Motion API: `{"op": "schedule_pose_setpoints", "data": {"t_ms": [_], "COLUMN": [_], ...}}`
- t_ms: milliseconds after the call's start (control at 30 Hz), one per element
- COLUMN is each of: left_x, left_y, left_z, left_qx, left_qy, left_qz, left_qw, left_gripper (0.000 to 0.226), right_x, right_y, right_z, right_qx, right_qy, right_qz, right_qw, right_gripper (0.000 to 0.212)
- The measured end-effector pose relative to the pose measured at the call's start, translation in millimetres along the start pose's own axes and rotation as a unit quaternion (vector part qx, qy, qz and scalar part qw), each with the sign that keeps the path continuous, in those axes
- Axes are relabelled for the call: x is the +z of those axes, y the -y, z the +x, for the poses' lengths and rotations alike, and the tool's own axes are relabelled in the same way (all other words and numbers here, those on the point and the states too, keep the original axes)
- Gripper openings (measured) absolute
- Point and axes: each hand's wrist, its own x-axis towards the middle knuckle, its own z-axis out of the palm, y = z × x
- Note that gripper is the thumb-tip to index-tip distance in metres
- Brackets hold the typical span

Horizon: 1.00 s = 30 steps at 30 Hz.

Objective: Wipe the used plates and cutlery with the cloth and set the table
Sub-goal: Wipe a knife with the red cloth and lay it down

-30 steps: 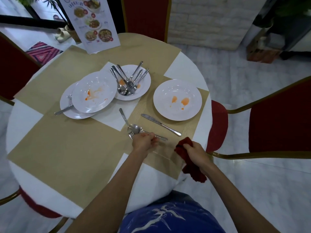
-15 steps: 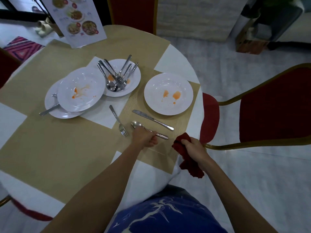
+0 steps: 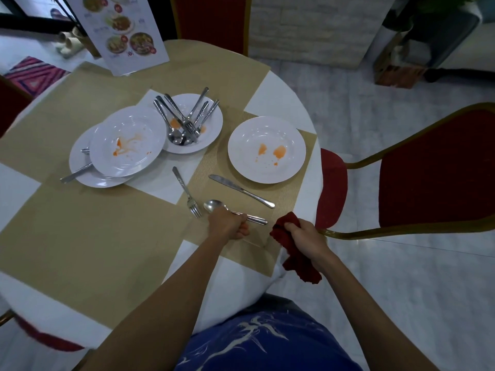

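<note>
Head view: the left grip (image 3: 229,223) is curled round the handle of the spoon (image 3: 214,205). The spoon's bowl shows beyond the knuckles and its handle tip sticks out toward the right grip (image 3: 302,236). That grip is bunched tight on the red cloth (image 3: 301,266), which hangs over the bench (image 3: 278,103) at its near right edge.

A second ago fork and spoon sat together under the left grip. Now the fork (image 3: 187,194) lies alone just left of the spoon, tines toward the near edge and nothing touching it. The knife (image 3: 241,190) lies as before, slanted on the placemat (image 3: 284,188) between the spoon and the stained plate (image 3: 267,127) by the right edge.

So the fork looks laid for this place, and the spoon seems about to be set down or squared up beside it. Much is left. The plate by the right edge carries orange smears. Toward the left edge, the stacked plates (image 3: 139,121) are smeared too, and the cutlery heap (image 3: 184,121) on the far plate (image 3: 213,120) waits for the cloth
</note>
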Motion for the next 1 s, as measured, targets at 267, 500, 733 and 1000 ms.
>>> {"op": "schedule_pose_setpoints", "data": {"t_ms": [267, 500, 733, 1000], "left_x": [-13, -20, -10, -2], "left_y": [23, 28, 39, 41], "left_z": [-8, -16, -25, -29], "left_qx": [-0.017, -0.025, -0.002, -0.028], "left_qy": [-0.006, 0.004, -0.042, -0.055], "left_qz": [-0.005, -0.01, -0.032, -0.088], "left_qw": [1.0, 1.0, 0.999, 0.994], "left_gripper": [0.015, 0.012, 0.018, 0.019], "right_x": [2, 11, 18, 26], "right_y": [3, 7, 13, 20], "right_z": [-1, 4, 8, 6], "right_qx": [-0.005, -0.011, 0.004, 0.003], "right_qy": [0.007, 0.018, 0.029, 0.039], "right_qz": [-0.004, 0.006, 0.019, 0.028], "right_qw": [1.0, 1.0, 0.999, 0.999], "right_gripper": [0.013, 0.017, 0.024, 0.018]}}
